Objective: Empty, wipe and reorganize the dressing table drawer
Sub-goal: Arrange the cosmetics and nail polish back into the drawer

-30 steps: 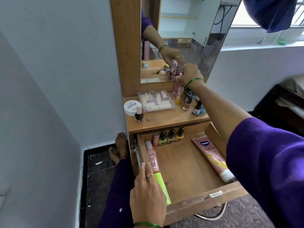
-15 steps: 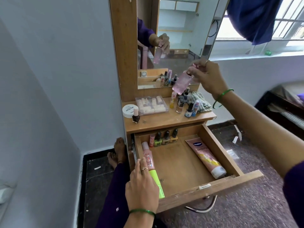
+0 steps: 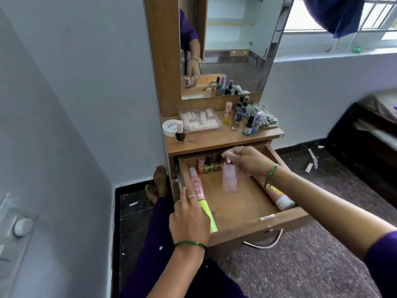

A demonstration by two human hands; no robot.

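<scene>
The wooden drawer (image 3: 240, 227) stands pulled out under the dressing table top (image 3: 214, 140). My right hand (image 3: 249, 161) hangs over the drawer's middle and holds a pale pink bottle (image 3: 229, 179) by its top. My left hand (image 3: 190, 218) rests on the drawer's left side, fingers over a pink bottle with a yellow-green cap (image 3: 198, 190) that lies there. Small nail polish bottles (image 3: 208, 164) stand along the drawer's back wall. A pink and white tube (image 3: 279, 196) lies along the right wall, partly hidden by my right arm.
On the table top are a clear box of small items (image 3: 199, 121), a white round tin (image 3: 170, 126), a dark nail polish bottle (image 3: 180, 133), several small bottles (image 3: 242, 117) and a checked cloth (image 3: 263, 117). A mirror (image 3: 225, 46) rises behind. My feet (image 3: 158, 183) are left of the cabinet.
My right hand has come down from the table top, carrying the pale pink bottle from in front of the mirror into the drawer. My left hand has stayed on the drawer's left side.
</scene>
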